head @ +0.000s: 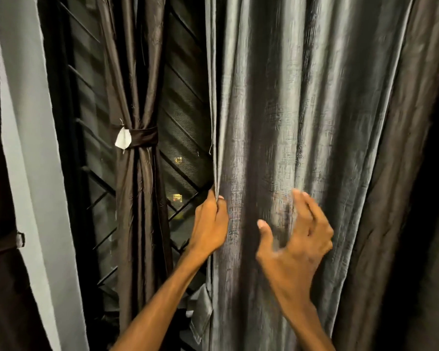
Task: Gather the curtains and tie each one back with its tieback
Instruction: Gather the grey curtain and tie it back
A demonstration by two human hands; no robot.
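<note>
grey curtain (pixel 302 122): hanging loose, untied | brown curtain (pixel 137 84): gathered, tieback (pixel 143 138) wrapped around

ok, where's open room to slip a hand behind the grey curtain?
Open gap: between the tied brown curtain and the grey curtain's left edge, backed by the window grille. The left hand already pinches that edge there. Narrower gap between the wall strip and the brown curtain. Crowded: grey folds in front of the right hand.

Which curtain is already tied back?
The dark brown curtain left of the hands, cinched by a tieback; the grey curtain hangs loose.
</note>
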